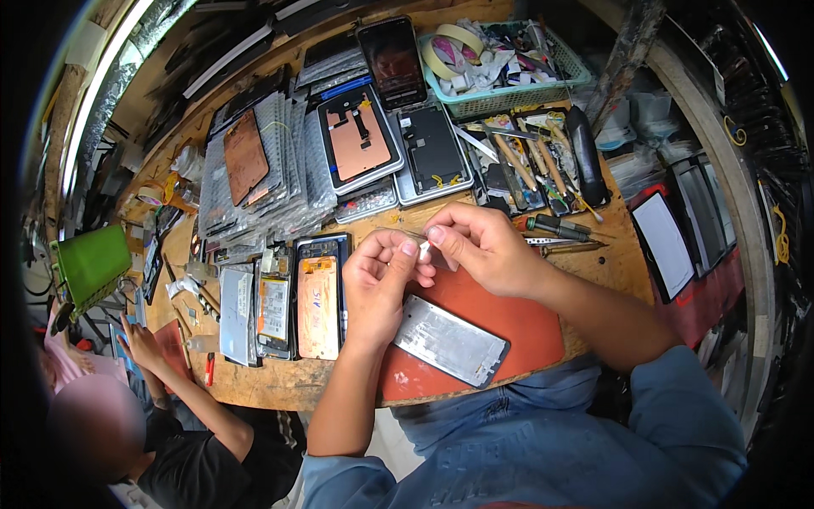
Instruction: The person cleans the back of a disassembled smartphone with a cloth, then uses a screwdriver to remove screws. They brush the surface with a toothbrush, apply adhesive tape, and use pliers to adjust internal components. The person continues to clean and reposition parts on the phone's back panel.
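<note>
My two hands meet above the red mat (534,327), fingertips close together. Between them is a small white piece (425,252), soft-looking, too small to tell its kind. My left hand (380,276) pinches it with thumb and fingers. From the other side my right hand (483,250) closes thumb and forefinger at its upper end. Something thin and clear seems to show by the fingertips, but I cannot make it out. Just below my hands a silver phone frame (452,341) lies flat and slanted on the mat, touched by neither hand.
Left of the mat lie opened phones (318,305) and a grey-blue panel (236,316). Behind stand bubble-wrapped stacks (288,153), phone screens (360,136) and a teal basket (509,100) of scraps. Tools (530,161) and a screwdriver (555,226) lie right. A co-worker's hand (144,346) is at the left.
</note>
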{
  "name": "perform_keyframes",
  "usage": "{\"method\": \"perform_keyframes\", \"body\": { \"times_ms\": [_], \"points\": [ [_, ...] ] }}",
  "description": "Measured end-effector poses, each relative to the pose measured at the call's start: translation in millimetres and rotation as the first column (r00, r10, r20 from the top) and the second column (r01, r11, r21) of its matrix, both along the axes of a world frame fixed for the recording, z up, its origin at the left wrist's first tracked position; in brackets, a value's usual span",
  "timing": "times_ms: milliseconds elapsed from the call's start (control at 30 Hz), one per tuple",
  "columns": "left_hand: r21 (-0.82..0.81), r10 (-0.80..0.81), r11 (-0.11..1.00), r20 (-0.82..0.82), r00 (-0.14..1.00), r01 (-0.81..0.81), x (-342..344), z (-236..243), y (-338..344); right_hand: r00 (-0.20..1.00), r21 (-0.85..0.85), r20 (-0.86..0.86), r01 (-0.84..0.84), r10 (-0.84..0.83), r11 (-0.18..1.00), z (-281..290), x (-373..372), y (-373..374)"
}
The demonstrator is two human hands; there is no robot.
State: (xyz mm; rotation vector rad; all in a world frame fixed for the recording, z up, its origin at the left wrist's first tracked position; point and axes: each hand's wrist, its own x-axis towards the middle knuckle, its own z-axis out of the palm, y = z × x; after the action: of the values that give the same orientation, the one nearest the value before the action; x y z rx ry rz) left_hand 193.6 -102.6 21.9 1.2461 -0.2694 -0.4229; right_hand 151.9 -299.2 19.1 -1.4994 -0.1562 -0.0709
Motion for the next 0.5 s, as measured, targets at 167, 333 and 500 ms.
{"method": "perform_keyframes", "body": {
  "times_ms": [167, 333, 500],
  "points": [
    [-0.010, 0.009, 1.000, -0.009, 1.000, -0.009, 0.0, -1.8, -0.5, 0.999, -0.003, 0.020, 0.030, -0.029, 1.000, 0.0, 1.1, 3.0],
    [-0.060, 0.093, 0.994, -0.008, 0.996, -0.093, 3.6, -2.4, 1.1, 0.999, -0.037, -0.036, -0.012, 0.011, 0.999, -1.9, 2.9, -2.1],
    [-0.023, 0.085, 0.996, 0.023, 0.996, -0.085, 7.9, -2.9, 3.9, 1.000, -0.021, 0.001, 0.005, -0.005, 1.000, -6.2, 5.3, 0.9]
  ]
}}
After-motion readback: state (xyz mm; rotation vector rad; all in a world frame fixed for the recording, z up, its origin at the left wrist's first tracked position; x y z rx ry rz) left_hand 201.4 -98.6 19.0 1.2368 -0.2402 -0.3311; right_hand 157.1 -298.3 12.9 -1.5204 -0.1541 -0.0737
